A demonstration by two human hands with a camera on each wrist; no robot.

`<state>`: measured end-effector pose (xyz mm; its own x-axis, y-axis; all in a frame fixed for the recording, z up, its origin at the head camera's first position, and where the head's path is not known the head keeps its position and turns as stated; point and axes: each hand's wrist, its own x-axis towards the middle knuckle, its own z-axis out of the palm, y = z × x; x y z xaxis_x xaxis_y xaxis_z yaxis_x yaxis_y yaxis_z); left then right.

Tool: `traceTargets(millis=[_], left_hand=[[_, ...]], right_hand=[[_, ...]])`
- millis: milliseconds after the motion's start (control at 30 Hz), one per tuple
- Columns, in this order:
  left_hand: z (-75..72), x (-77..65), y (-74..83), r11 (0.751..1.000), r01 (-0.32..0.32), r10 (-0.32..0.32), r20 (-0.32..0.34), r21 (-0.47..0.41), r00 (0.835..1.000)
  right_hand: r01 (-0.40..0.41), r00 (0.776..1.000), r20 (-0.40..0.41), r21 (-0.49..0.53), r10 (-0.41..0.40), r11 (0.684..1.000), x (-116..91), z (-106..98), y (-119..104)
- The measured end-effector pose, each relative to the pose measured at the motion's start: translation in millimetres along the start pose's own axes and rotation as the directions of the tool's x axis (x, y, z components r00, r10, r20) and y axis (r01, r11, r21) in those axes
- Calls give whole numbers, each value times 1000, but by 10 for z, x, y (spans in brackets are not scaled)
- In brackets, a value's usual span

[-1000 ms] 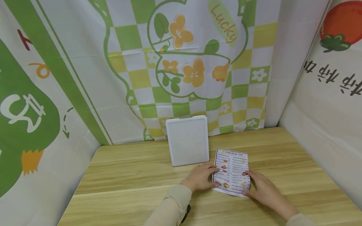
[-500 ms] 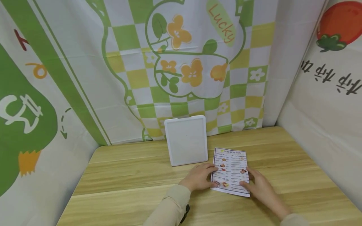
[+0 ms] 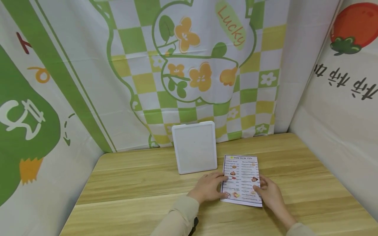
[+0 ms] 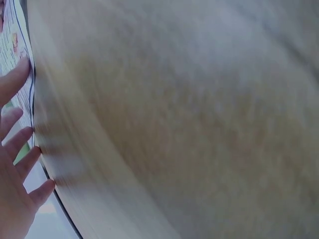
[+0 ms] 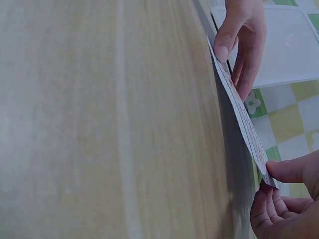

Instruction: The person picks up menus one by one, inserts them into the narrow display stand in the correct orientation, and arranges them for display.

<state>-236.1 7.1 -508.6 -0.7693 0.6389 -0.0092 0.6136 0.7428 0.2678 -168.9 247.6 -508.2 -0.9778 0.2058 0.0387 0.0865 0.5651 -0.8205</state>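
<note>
A printed dim sum menu (image 3: pixel 243 183) lies on the wooden table in the head view. My left hand (image 3: pixel 208 186) rests at its left edge, with the thumb on the paper. In the left wrist view that hand's fingers (image 4: pixel 27 162) are spread, tips down along the edge. At the opposite side my right hand (image 3: pixel 271 193) pinches the menu's right edge. The right wrist view shows its thumb (image 5: pixel 286 170) on top and its fingers curled underneath. There the paper (image 5: pixel 243 119) stands slightly off the table on that side.
A white rectangular frame-like panel (image 3: pixel 195 147) leans upright at the back of the table, just left of the menu. Behind the wooden table (image 3: pixel 133 186) hangs a green and yellow checked curtain (image 3: pixel 189 114). Printed cloth walls (image 3: pixel 330 124) close in both sides.
My right hand has shifted its hold on the menu's right edge, its thumb moving slightly up the page. The bottom edge of the menu looks flatter. The left hand stays almost in place.
</note>
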Motion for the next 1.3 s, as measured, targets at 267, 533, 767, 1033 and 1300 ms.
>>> traceTargets(millis=[267,533,767,1033,1300], left_hand=[[36,-37,65,996,75,-79,-85,-49,993],[57,-55,142,932,157,-223,-173,-327,959],[71,-61,199,794,221,-366,-155,-566,917],[66,-57,246,667,210,-414,-121,-715,902],[69,-52,281,620,199,-437,-124,-759,891]], right_hand=[[-88,996,17,106,87,990,-3,-9,36],[-150,988,51,196,143,969,-30,-31,29],[-165,986,65,222,155,961,-85,-63,-17],[-140,990,33,257,136,956,-136,-82,-30],[-169,986,60,299,158,939,-167,-119,-84]])
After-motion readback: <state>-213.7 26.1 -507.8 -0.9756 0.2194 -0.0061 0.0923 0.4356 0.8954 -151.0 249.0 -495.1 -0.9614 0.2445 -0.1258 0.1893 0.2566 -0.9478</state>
